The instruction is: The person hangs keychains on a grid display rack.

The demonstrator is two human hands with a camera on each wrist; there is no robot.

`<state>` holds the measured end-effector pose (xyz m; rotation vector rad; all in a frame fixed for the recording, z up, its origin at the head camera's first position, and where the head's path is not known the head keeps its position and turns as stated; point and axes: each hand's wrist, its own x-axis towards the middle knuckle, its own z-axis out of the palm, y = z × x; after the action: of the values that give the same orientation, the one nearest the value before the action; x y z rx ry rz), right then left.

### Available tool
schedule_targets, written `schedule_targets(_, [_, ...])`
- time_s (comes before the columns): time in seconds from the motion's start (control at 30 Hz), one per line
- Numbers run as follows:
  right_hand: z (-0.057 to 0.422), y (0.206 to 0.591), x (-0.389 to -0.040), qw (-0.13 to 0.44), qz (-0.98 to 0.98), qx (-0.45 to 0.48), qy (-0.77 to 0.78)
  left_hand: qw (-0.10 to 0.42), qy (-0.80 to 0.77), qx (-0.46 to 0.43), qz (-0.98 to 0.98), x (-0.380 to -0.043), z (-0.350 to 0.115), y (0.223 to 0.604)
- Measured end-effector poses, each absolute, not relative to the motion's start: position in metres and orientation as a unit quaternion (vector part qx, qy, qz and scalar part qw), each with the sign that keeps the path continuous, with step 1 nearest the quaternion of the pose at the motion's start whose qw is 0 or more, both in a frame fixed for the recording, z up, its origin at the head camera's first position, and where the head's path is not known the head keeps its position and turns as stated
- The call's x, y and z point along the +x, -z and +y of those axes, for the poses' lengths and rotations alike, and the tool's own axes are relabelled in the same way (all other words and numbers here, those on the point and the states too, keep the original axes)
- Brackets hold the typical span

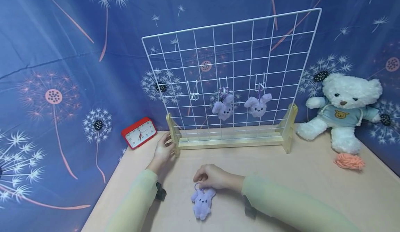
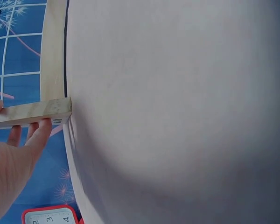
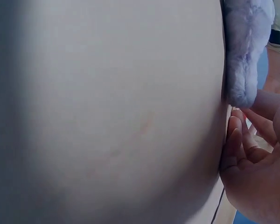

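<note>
A purple plush bunny keychain (image 1: 202, 204) lies on the table with its ring towards my right hand (image 1: 215, 177). The fingers of that hand are curled and pinch the keychain at its ring. In the right wrist view, a fuzzy purple ear (image 3: 242, 79) lies against the thumb, and the ring is hidden. My left hand (image 1: 164, 148) grips the left wooden foot (image 2: 37, 111) of a white grid rack (image 1: 232, 65), thumb on one side and fingers on the other. Two similar bunny keychains (image 1: 223, 109) hang from hooks on the grid; a third hook (image 1: 194, 94) at left is bare.
Left of the rack, a red alarm clock (image 1: 139, 133) leans near the blue patterned backdrop (image 1: 56, 148). A white teddy bear (image 1: 342, 108) in a blue top sits at the right, with a bundle of orange yarn (image 1: 349, 161) before it. The tabletop (image 1: 250, 162) is pale.
</note>
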<state>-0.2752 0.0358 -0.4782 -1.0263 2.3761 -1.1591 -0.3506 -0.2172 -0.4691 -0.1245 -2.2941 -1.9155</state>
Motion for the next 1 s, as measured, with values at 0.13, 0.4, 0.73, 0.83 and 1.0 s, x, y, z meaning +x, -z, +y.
schedule_targets(0.13, [0.037,0.477,-0.276,0.151,0.83,-0.378,0.382,0.069,0.643,-0.046,-0.761,-0.347,-0.216,0.465])
schedule_targets(0.4, [0.037,0.476,-0.28,0.164,0.822,-0.4,0.371,0.067,0.638,-0.056,-0.765,-0.33,-0.21,0.441])
schedule_targets(0.73, [0.038,0.475,-0.283,0.185,0.82,-0.415,0.348,0.075,0.642,-0.046,-0.762,-0.351,-0.217,0.468])
schedule_targets(0.83, [0.036,0.474,-0.283,0.183,0.824,-0.412,0.344,0.073,0.645,-0.043,-0.76,-0.35,-0.217,0.467])
schedule_targets(1.0, [0.035,0.471,-0.28,0.187,0.817,-0.405,0.364,0.066,0.644,-0.05,-0.761,-0.337,-0.212,0.449])
